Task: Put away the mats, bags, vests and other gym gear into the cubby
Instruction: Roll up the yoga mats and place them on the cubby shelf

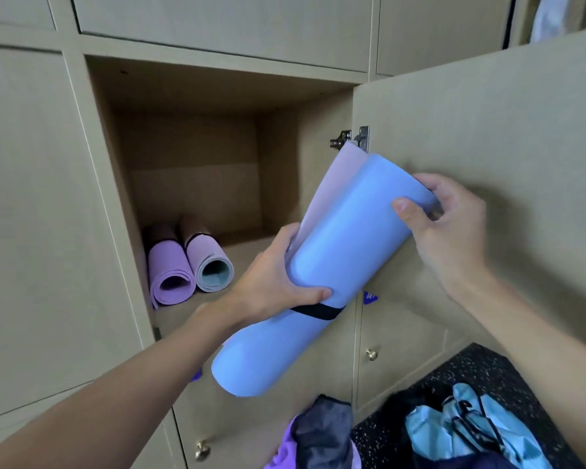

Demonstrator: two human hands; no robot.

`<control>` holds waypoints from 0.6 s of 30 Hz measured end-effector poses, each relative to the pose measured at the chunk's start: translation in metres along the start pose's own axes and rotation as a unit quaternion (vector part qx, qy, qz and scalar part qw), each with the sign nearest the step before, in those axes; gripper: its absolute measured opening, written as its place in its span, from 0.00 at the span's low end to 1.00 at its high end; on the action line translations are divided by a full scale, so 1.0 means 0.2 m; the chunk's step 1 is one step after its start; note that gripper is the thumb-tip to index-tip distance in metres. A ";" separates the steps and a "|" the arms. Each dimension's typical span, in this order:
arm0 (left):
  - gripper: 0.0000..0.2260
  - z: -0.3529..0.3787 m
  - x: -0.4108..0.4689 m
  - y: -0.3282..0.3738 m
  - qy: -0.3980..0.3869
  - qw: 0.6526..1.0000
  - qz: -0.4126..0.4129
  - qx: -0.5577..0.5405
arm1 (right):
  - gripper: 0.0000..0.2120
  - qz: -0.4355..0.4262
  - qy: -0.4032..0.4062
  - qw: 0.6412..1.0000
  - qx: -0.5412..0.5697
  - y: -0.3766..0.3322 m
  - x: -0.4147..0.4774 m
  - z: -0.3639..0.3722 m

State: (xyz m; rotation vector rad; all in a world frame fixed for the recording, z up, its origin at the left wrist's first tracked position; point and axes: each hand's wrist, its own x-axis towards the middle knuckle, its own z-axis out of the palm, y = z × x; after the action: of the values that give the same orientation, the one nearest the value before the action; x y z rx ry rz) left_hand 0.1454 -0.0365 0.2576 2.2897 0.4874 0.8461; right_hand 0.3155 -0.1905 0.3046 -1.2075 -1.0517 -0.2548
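Note:
I hold a rolled blue mat (332,252) with a black strap around it, tilted in front of the open cubby (190,170). My left hand (278,279) grips its middle from the left. My right hand (444,218) pinches its upper end, by the open cubby door (487,137). Inside the cubby, at the front left of the shelf, lie two rolled mats side by side: a purple mat (170,275) and a lilac mat with a teal inside (212,265). The rest of the shelf is bare.
Closed cabinet doors with brass knobs (371,354) sit below the cubby. On the dark speckled floor (471,370) lie a light blue drawstring bag (467,431) and a heap of grey and purple fabric (318,434). Closed doors surround the cubby.

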 end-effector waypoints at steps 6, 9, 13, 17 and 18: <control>0.36 -0.11 0.19 0.23 0.023 0.996 0.081 0.031 | 0.11 -0.048 0.081 0.995 0.035 -0.11 0.17 -0.08; 0.36 -0.18 0.29 0.29 0.032 0.993 0.091 0.061 | 0.11 -0.057 0.083 0.994 0.031 -0.13 0.22 -0.08; 0.35 -0.16 0.42 0.26 0.041 0.990 0.065 0.116 | 0.14 -0.070 0.053 0.996 -0.023 -0.09 0.19 -0.04; 0.36 -0.10 0.47 0.15 0.090 0.979 0.065 0.173 | 0.13 -0.143 0.021 0.985 -0.091 0.03 0.10 0.06; 0.37 -0.09 0.47 0.11 0.099 0.978 0.058 0.174 | 0.13 -0.160 0.014 0.982 -0.102 0.08 0.08 0.08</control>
State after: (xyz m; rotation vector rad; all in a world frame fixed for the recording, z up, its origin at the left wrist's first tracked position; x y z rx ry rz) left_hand 0.2042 0.0062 0.3245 2.5852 0.6367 1.1293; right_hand 0.3256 -0.1645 0.3061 -1.2089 -1.2165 -0.6398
